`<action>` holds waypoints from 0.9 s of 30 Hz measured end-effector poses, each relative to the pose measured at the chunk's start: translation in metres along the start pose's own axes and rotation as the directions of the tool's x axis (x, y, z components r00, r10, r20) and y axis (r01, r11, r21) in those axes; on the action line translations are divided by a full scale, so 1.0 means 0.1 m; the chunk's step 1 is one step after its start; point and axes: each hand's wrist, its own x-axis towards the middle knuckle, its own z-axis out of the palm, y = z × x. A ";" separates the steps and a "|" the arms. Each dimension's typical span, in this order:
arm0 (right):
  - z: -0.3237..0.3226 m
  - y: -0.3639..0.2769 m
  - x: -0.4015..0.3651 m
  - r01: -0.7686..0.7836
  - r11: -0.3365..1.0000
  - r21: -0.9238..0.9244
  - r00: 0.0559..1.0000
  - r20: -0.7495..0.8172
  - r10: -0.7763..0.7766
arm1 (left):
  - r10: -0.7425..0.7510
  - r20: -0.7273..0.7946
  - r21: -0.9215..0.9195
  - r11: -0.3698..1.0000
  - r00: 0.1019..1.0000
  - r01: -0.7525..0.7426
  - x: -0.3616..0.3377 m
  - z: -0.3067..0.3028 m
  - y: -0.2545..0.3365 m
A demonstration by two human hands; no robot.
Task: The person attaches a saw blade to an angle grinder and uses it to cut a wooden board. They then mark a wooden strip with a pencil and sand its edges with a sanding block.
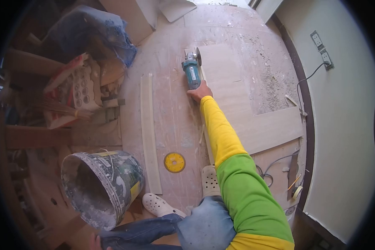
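Observation:
My right hand (201,91) is closed around the rear body of a teal angle grinder (191,75). The grinder's dark disc (198,56) stands upright at the left edge of a large pale tile or board (229,96) on the floor. My left hand (96,241) shows only in part at the bottom edge, its fingers apart beside my jeans at the knee, with nothing visible in them. Nearer my feet, a yellow round cutting disc (174,162) lies flat on the floor. A long narrow pale strip (150,133) lies to its left.
A plaster-smeared bucket (125,175) lies tilted at the left, its mouth toward me. Behind it are a torn cardboard box (71,93) and a blue cloth (100,31). A cord (308,77) runs from the wall outlet (326,58). A tape roll (297,192) lies near the wall.

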 end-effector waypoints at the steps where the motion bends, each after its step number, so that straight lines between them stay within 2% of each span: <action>1: 0.01 0.04 -0.04 0.000 1.000 0.000 1.000 -0.002 0.000 | 0.000 -0.002 -0.003 1.000 1.000 0.000 -0.01 0.00 -0.01; 8: 0.05 0.32 -0.51 -0.001 1.000 0.012 1.000 -0.003 0.001 | 0.037 -0.007 0.009 0.999 0.999 -0.037 -0.05 -0.01 -0.01; 13: 0.04 0.45 -0.68 0.002 1.000 0.009 1.000 0.011 -0.002 | 0.074 -0.022 -0.054 0.996 0.997 -0.075 -0.02 -0.02 0.04; 27: 0.01 0.06 0.01 0.003 1.000 -0.002 1.000 0.001 -0.003 | 0.064 -0.001 -0.016 0.998 0.998 -0.064 0.04 -0.01 0.00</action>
